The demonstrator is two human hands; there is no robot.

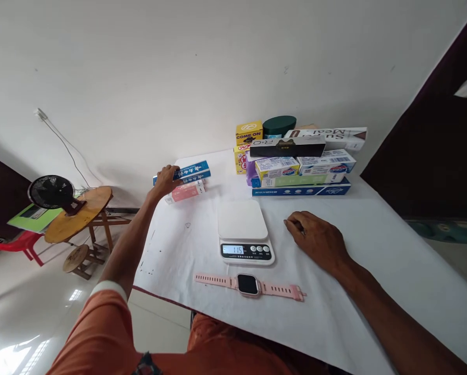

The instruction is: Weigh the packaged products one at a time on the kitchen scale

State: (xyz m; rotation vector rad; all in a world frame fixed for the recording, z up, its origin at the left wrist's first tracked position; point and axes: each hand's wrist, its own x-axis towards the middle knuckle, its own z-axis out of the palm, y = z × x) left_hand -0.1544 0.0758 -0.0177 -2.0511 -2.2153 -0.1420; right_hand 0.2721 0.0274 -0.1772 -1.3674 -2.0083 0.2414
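Observation:
My left hand [167, 179] reaches to the back left of the table, its fingers closed over the left end of a blue toothpaste box [194, 170]. That box lies on top of another blue box [193, 179], with a pink and white box [188, 191] in front. My right hand [317, 237] rests on the cloth with curled fingers, and nothing shows in it. Between my hands is a white kitchen scale [242, 221] with a bare platform; its lit display reads 115. A pink-strapped smartwatch [248, 284] lies stretched out flat in front of the scale.
Stacked boxes stand at the back right, among them a black box [288, 147], a yellow box [249, 134] and a long blue box [302, 188]. A dark green lid [279, 125] shows behind. Left of the table, a fan [51, 192] stands on a round wooden table [96, 200].

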